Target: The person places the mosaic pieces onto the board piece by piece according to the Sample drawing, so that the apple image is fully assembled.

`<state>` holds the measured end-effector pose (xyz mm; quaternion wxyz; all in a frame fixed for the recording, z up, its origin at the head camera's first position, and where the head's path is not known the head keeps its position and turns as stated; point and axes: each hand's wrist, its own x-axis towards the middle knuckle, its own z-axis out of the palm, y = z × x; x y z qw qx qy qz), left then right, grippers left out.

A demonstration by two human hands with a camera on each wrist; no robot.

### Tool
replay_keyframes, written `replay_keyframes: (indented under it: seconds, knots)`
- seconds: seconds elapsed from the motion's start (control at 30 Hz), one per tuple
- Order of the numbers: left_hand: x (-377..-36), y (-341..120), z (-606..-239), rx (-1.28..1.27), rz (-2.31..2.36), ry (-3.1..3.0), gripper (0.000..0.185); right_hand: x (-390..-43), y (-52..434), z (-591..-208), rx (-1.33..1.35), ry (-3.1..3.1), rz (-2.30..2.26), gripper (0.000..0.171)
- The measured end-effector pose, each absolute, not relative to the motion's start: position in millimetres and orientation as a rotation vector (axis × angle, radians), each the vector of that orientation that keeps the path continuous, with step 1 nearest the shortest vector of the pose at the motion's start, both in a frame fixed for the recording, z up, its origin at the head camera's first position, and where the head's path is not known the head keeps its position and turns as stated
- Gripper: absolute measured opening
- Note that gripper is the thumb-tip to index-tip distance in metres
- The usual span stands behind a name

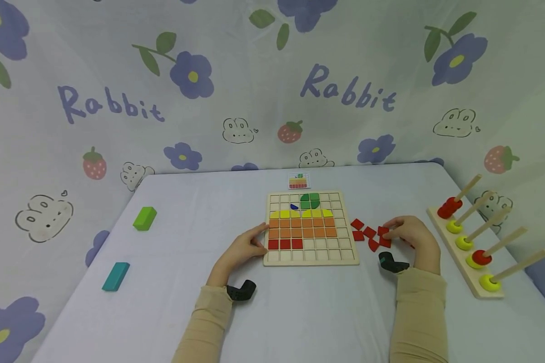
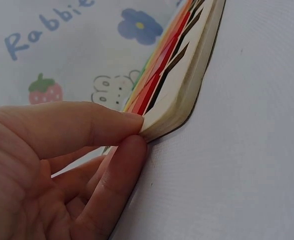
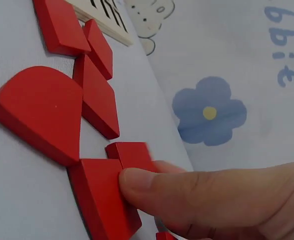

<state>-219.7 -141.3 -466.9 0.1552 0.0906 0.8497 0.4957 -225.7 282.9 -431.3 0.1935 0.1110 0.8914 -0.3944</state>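
Note:
A wooden grid board lies flat on the table, with red, orange, yellow and green tiles and a small blue piece on it. At its left edge is my left hand; in the left wrist view, thumb and finger pinch the corner of the board. Right of the board lie several loose red tiles, one with a rounded side. My right hand is over this group. Its thumb and a partly hidden finger pinch a red tile, and the thumb overlaps a neighbouring red tile.
A small picture card lies behind the board. Toward the right edge stands a wooden peg stand with red and yellow beads. On the left are a green block and a teal block. A printed cloth hangs behind the table.

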Motion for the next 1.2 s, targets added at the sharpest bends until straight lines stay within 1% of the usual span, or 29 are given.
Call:
replay_keyframes:
  seconds: [0.2,0.33,0.43,0.5,0.57,0.67,0.73,0.83,0.93,1.03,1.07,1.2]
  knots:
    - [-220.4,-141.0,-467.6,0.237,1.381,2.45,0.069,-228.1,280.3,-432.2,0.257,2.513,-1.159,0.037]
    - [-220.6,-141.0,-467.2,0.221,1.37,2.455,0.068,-230.6,274.4,-429.7,0.292,2.458,-1.337,0.043]
    - [-220.6,-141.1,-466.9,0.212,1.381,2.445,0.068,-233.5,266.0,-426.9,0.277,2.342,-1.571,0.045]
    - [-220.5,-141.3,-466.8,0.21,1.388,2.442,0.068,-236.4,257.8,-425.6,0.232,2.21,-1.734,0.039]
    - [-220.3,-141.3,-466.5,0.216,1.391,2.439,0.068,-240.0,247.7,-425.3,0.192,2.066,-1.872,0.027]
    - [-220.0,-141.2,-466.1,0.22,1.388,2.439,0.068,-244.7,229.1,-426.1,0.152,1.926,-1.946,0.014]
    - [-219.5,-141.0,-465.5,0.224,1.39,2.438,0.067,-247.5,215.8,-428.2,0.106,1.914,-1.926,0.01]
    - [-218.6,-141.2,-465.1,0.237,1.403,2.434,0.067,-250.5,193.6,-431.5,0.05,1.948,-1.853,0.011]
    - [-213.6,-138.8,-453.7,0.252,1.415,2.426,0.066,-251.3,171.7,-432.6,-0.018,2.001,-1.745,0.023]
    - [-214.4,-138.7,-454.1,0.249,1.416,2.422,0.067,-249.1,151.6,-433.1,-0.074,2.08,-1.614,0.027]
    - [-214.8,-138.4,-454.3,0.239,1.408,2.424,0.067,-247.8,146.2,-433.2,-0.088,2.115,-1.563,0.027]
    - [-220.6,-141.1,-466.5,0.228,1.388,2.428,0.068,-242.7,131.1,-434.6,-0.107,2.28,-1.372,0.012]
